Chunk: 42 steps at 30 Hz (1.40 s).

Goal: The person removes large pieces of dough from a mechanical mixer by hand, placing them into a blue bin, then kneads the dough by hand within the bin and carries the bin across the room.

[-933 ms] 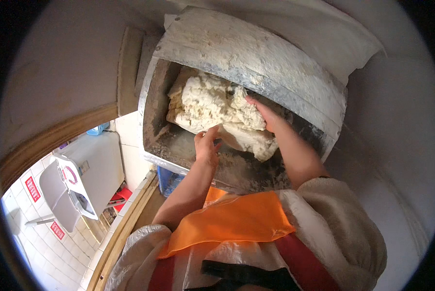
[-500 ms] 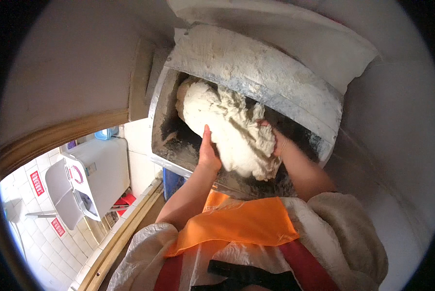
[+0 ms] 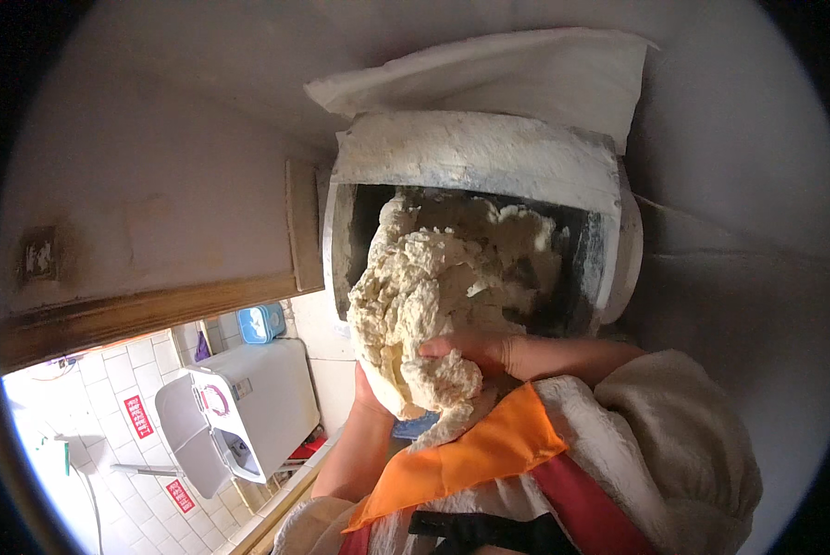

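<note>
clearly, our dough stretches from inside the floury bin over its near edge. our right hand clutches the dough's lower part; our left hand touches its left side, grip too hidden to tell. beyond the bin hangs white cloth.

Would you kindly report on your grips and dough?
Left grip against left of dough; right grip holding near end. Dough partly outside trough. Orange cloth close below.
</note>
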{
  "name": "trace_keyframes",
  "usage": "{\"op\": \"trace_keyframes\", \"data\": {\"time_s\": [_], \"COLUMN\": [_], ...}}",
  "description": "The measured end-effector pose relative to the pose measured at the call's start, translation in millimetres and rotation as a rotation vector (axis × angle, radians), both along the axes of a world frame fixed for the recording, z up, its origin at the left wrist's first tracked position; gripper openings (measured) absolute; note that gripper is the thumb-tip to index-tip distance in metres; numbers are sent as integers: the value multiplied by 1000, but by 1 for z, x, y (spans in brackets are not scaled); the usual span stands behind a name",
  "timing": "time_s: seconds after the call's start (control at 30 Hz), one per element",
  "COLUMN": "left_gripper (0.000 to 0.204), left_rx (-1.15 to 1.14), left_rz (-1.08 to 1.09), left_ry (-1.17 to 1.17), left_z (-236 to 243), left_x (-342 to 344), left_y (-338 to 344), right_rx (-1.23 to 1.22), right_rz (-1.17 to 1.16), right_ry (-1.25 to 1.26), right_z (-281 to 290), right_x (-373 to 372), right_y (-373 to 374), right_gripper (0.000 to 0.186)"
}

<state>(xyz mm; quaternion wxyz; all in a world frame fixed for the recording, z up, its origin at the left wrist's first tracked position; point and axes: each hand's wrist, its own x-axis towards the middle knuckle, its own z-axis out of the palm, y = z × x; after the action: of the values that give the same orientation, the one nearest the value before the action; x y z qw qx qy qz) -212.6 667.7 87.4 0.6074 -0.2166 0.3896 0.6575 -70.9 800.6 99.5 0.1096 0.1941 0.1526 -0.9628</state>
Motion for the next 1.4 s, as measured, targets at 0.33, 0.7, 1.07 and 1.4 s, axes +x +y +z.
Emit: {"op": "trace_keyframes", "data": {"time_s": [0.33, 0.7, 1.07, 1.4], "left_gripper": [62, 57, 54, 36], "left_rx": [-258, -702, -210, -279], "left_rz": [-427, -77, -473, -852], "left_ry": [881, 579, 737, 519], "left_z": [21, -60, -94, -111], "left_x": [49, 11, 34, 46], "left_y": [-132, -295, -35, 53], "right_rx": [297, 1432, 999, 1150], "right_rz": [323, 133, 458, 501], "right_ry": [565, 264, -641, -724], "right_z": [-4, -75, -264, -220], "right_x": [-1, -17, 42, 35], "right_y": [-82, -156, 120, 96], "right_gripper": [67, 57, 134, 89]}}
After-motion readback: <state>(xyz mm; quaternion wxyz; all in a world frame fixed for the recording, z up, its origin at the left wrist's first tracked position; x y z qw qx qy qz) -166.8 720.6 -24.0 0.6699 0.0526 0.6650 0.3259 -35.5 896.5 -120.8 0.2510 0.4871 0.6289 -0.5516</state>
